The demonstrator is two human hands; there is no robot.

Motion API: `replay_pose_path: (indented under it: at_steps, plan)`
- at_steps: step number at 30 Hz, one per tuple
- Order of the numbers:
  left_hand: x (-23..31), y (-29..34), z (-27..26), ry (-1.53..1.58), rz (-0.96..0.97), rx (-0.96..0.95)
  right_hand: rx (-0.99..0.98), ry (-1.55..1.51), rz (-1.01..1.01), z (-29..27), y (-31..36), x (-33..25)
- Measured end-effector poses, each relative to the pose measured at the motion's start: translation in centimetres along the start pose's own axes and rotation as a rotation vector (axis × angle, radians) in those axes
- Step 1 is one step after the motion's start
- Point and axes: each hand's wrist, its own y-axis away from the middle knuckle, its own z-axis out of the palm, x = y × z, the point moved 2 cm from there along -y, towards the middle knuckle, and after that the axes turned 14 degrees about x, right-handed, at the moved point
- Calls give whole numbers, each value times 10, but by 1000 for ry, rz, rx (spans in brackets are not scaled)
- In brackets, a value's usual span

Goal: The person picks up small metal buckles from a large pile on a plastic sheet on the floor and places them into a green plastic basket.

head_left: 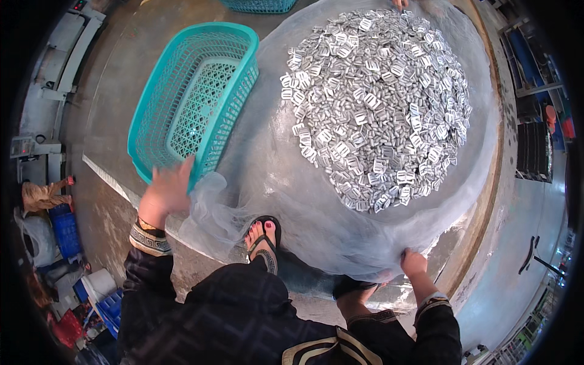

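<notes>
A large heap of flat silver metal pieces with slots, like strap buckles point(377, 109), lies on a sheet of thin whitish netting point(274, 188) spread over the floor. My right hand point(414, 263) is closed on the near edge of the netting, below the heap. To the left stands a turquoise plastic basket point(228, 131) with latticed sides; no pieces show in it. My left hand point(167, 190) is at the basket's near end, by the rim. Motion smears its fingers, so whether they grip the rim cannot be told. Bunched netting lies beside that hand.
Another person's hand point(399, 3) reaches in at the heap's far edge. A second turquoise basket point(258, 5) is partly visible at the top. My sandalled foot point(263, 238) is beside the netting. Blue crates point(65, 231) stand far left, a black crate point(534, 152) at right.
</notes>
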Motion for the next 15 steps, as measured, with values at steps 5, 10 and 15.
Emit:
replay_pose_path:
  at_steps: [5, 10, 15]
  plan:
    - [134, -113, -9, 617, 432, 386, -118, 23, -158, 7, 7, -7]
    - [216, -116, 93, 537, 626, 323, -408, 146, -207, -24, -4, 0]
    - [144, -50, 107, 614, 644, 249, -264, 260, -24, -115, -23, -31]
